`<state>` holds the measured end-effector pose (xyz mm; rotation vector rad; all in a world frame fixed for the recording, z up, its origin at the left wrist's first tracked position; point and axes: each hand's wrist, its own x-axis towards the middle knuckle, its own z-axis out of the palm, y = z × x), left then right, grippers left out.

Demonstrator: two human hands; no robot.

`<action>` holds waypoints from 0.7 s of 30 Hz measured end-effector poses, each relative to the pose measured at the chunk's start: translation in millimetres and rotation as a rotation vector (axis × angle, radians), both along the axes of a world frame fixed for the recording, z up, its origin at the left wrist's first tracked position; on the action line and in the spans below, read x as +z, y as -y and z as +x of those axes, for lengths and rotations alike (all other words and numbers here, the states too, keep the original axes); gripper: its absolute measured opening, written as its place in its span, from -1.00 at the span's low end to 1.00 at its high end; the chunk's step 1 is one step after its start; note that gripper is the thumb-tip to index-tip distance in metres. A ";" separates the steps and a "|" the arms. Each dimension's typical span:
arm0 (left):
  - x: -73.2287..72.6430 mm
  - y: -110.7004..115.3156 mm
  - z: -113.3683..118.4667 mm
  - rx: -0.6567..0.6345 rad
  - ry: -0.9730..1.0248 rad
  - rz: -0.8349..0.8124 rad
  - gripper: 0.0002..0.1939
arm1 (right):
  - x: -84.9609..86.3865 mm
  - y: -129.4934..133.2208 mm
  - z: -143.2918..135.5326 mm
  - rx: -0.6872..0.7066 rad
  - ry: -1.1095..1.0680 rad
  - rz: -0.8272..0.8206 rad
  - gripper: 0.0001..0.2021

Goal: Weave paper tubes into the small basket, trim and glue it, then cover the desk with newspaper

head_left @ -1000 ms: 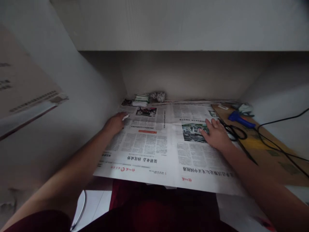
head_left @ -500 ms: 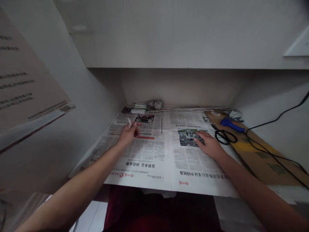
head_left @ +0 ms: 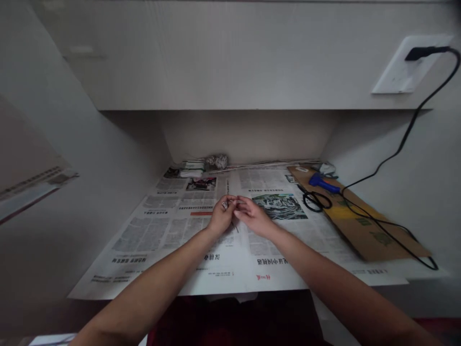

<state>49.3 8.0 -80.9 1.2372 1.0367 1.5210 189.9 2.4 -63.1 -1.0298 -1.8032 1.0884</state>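
My left hand is closed on a small whitish, dark-speckled piece of rolled paper, whose end shows between the fingers. My right hand meets it above the middle of the newspaper, fingertips bent in and touching the left fingers. What the right fingertips pinch is hidden. A thin strip sticks out below the joined fingers towards me. Newspaper sheets cover the work surface under both hands.
A blue glue gun with a black cable lies on a flat cardboard piece at right. White bundles, speckled balls and thin paper sticks lie along the back. A cabinet panel overhangs them.
My hands were apart, the right spread on the newspaper picture, the left holding the small piece upright. Both have come together in the middle. The view has turned somewhat to the right.
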 end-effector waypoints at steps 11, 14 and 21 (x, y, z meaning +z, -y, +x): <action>9.7 -6.6 -5.2 0.051 0.310 -0.173 -0.74 | 17.5 29.4 0.5 -0.090 0.618 0.171 -0.81; 15.4 -8.2 -16.0 0.063 0.441 -0.226 -0.78 | 14.3 23.0 0.3 -0.128 0.585 0.133 -0.88; 21.4 2.3 -13.2 -0.078 0.560 -0.432 -0.64 | 19.5 1.9 -11.0 -0.183 0.468 0.146 -0.80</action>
